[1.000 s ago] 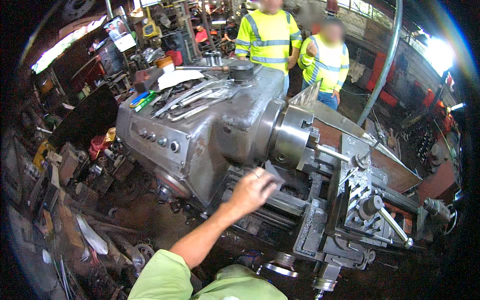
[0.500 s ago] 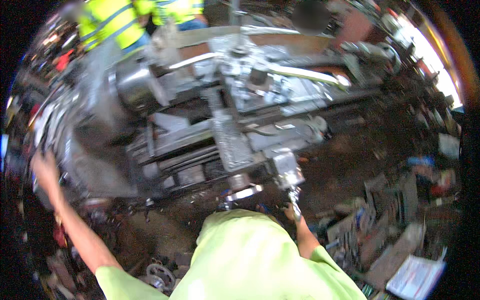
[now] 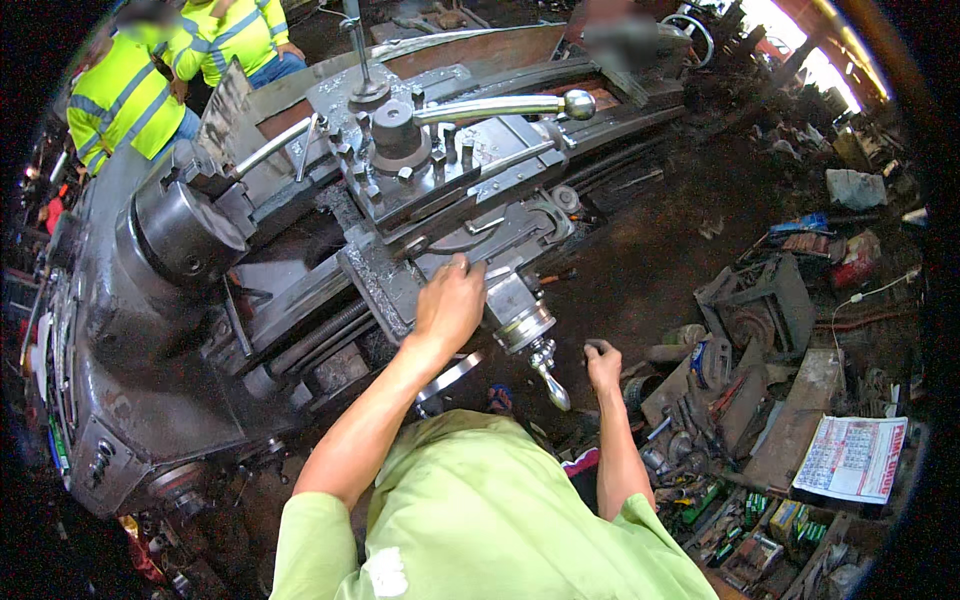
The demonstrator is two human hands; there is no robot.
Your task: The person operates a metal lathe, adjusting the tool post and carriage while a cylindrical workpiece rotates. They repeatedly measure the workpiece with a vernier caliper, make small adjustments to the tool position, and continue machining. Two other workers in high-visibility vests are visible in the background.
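Note:
A metal lathe fills the middle, its chuck (image 3: 190,235) at the left and the square tool post (image 3: 398,140) with its long ball-ended lever (image 3: 500,108) above the carriage. My left hand (image 3: 450,305) is over the near part of the cross slide (image 3: 370,280), back up, fingers bent and close together; whatever is under them is hidden. To its right, a shiny crank handle (image 3: 549,378) hangs from the round dial (image 3: 524,327). My right hand (image 3: 603,366) is curled just right of that handle, apart from it, and nothing shows in it.
Two people in yellow reflective vests (image 3: 125,100) are behind the lathe at far left. Metal parts, boards (image 3: 800,420) and small boxes (image 3: 790,520) crowd the right, with a printed sheet (image 3: 853,458) on top. Metal shavings lie on the carriage.
My left hand has moved from the headstock's far-left end to the cross slide. My right hand, earlier at the crank handle, is now apart from it. The view has turned and sharpened.

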